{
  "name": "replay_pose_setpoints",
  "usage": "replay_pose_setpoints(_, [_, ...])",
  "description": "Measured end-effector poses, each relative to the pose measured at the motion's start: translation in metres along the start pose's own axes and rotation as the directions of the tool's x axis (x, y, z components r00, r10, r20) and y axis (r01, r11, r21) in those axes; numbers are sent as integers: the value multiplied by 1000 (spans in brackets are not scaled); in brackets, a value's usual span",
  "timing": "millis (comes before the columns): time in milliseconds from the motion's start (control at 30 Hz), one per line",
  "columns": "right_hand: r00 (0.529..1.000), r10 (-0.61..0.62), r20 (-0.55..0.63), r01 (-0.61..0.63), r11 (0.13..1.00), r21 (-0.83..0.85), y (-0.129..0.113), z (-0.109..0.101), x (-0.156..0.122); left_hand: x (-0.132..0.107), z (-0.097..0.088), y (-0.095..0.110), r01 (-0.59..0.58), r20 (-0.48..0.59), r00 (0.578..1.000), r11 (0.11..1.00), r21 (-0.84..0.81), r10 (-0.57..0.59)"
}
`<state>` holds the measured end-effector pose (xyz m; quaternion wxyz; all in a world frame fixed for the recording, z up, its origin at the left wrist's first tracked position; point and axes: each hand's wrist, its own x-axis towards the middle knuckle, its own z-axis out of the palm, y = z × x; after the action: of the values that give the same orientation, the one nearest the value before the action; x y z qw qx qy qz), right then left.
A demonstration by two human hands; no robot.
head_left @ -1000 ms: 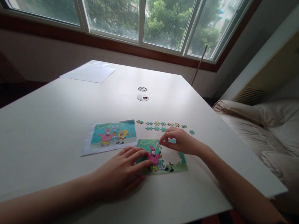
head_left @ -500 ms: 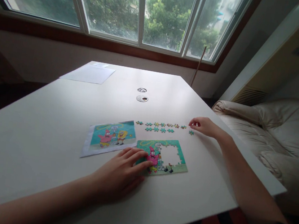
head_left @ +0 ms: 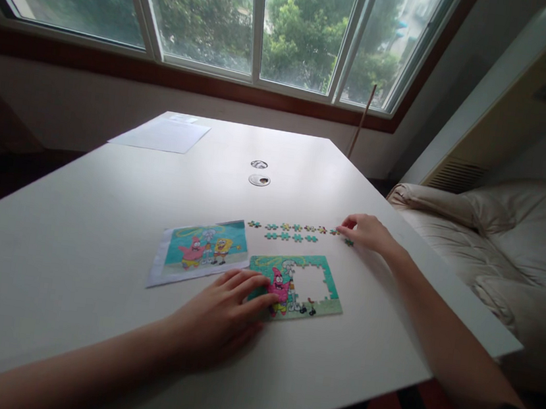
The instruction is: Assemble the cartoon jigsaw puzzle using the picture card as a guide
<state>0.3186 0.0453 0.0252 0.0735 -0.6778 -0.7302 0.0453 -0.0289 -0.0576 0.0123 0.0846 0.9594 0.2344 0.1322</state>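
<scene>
My left hand [head_left: 227, 312] lies with its fingers stretched out over the left part of a jigsaw puzzle [head_left: 333, 303], covering its lower left corner. The puzzle shows cartoon figures and has a white gap in its right half. Farther right, my right hand [head_left: 366, 232] has thumb and fingers pinched together at a puzzle piece [head_left: 334, 232], the right end of the upper row. Another puzzle piece [head_left: 348, 242] lies just under that hand, partly hidden. Several loose pieces, such as a teal puzzle piece [head_left: 311, 239], lie in two rows behind the puzzle.
Left of the puzzle lies a printed picture sheet [head_left: 208, 249] with the same cartoon figures. White paper [head_left: 162, 134] lies at the table's far left. Two round inserts [head_left: 259, 180] sit in the white table [head_left: 101, 223]. A cream sofa [head_left: 455, 220] stands at the right.
My right hand has moved slightly left, its fingertips now at the end piece of the upper row and its palm over the lower right piece. My left hand has stayed put.
</scene>
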Motion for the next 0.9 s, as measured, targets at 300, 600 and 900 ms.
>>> replay_pose_setpoints(300, [980, -191, 53, 181, 971, 154, -5, 1, 1, 0, 2, -2, 4, -20, 1000, 1000, 2, -4])
replay_pose_setpoints(600, [978, -199, 57, 185, 965, 184, 0, -3, 1, 0, 1, -1, 2, -11, 1000, 1000, 12, -2])
replay_pose_setpoints(900, [971, -216, 104, 188, 955, 230, 1, 2, 2, 0, 0, 0, 0, -17, 1000, 1000, -3, 0])
